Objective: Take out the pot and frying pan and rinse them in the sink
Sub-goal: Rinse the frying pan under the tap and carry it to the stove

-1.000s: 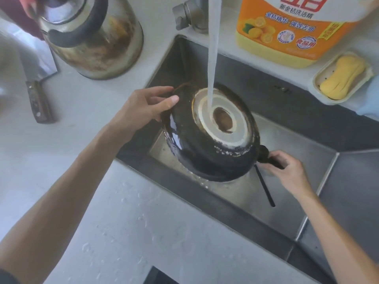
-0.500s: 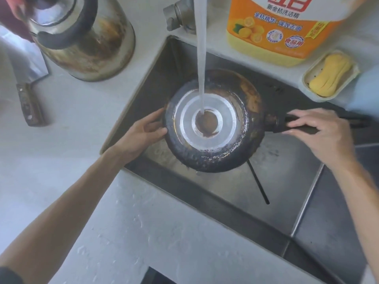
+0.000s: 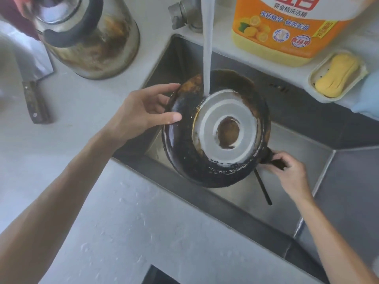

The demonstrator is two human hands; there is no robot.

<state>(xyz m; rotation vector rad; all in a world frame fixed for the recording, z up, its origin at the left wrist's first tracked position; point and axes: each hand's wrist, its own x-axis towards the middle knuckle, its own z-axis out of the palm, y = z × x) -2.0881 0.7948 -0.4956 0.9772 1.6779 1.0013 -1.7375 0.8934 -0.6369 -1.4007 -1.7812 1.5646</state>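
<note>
Pan (image 3: 184, 152): upside down over sink (image 3: 287, 160), tilted so water (image 3: 207, 58) hits the base & runs off.
L hand (image 3: 143, 113): I grip the rim, steadying the tilt.
R hand (image 3: 287, 173): wrapped round handle (image 3: 272, 159), taking the wt.

Light: soft, bright daylight, washed-out and hazy over the pale bench (image 3: 86, 201).
Shadows: the sink (image 3: 297, 111) walls are dark.
Glare: pale sheen on the kettle (image 3: 92, 35).
Distortion: wide-angle bending at the edges.
Blur: corners soft.
</note>
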